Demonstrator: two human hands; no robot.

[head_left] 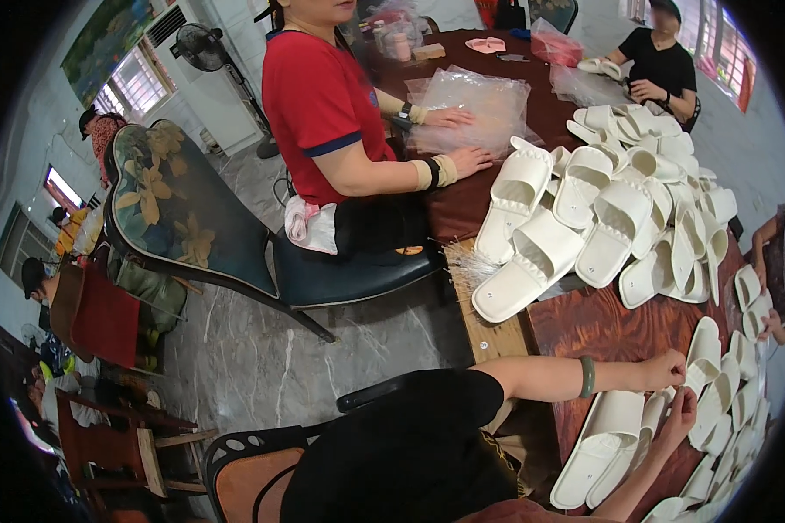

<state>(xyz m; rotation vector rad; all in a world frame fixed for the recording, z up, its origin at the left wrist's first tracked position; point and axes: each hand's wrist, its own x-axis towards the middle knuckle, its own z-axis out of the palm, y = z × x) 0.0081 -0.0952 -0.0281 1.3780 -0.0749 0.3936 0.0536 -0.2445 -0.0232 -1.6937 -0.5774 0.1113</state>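
My left hand (665, 370), below a green bangle on the wrist, is closed in a pinch. Close beneath it my right hand (682, 413) also has its fingers pressed together. The fingertips of the two nearly meet; whatever they pinch is too small to make out. Under and beside my hands lies a pair of white slippers, the nearer slipper (591, 466) showing its sole and strap, the other partly hidden by my right forearm. Another white slipper (703, 353) sits just past my left hand.
A big heap of white slippers (615, 222) covers the table (576, 327); more line its right side. A person in red (323, 113) rests both hands on clear plastic bags (471, 100). Others sit around. An upholstered chair (174, 200) and a fan (202, 48) stand at left.
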